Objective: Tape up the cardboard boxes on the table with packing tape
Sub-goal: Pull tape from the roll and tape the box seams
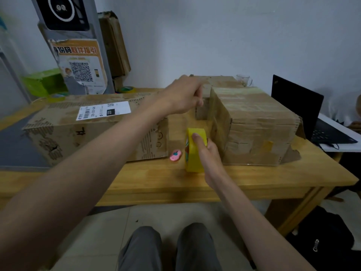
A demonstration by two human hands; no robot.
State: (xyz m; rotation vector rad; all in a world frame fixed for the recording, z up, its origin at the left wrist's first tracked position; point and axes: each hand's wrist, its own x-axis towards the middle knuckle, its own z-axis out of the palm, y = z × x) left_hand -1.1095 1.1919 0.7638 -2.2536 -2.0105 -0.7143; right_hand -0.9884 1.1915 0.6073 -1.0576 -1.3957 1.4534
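Head view: the right hand (203, 151) grips a yellow tape roll (196, 149) standing on edge on the desk (244, 178), forefinger over the top of the rim and the other fingers curled round the far side. The roll sits in the gap between two boxes, with a small pink cutter (175, 155) just beside it on the left. The left hand (184, 96) reaches over that gap toward the back, fingers curled downward; it seems to pinch something near the box corner, but whether it holds a tape end or nothing I cannot tell.

The long box (93, 128) lies on the left, its skin torn and peeled in patches. The square box (254, 124) on the right is already heavily banded with tape, and a third box (220, 81) stands behind it.

Judging by looks, the roll is light and stiff, with a smooth rim that may slip; gripping through the core or across both faces would suit best. The free tape end will be thin, sticky and prone to folding on itself. The boxes look soft at the worn edges, so pressing on flat panels is safer than on corners.
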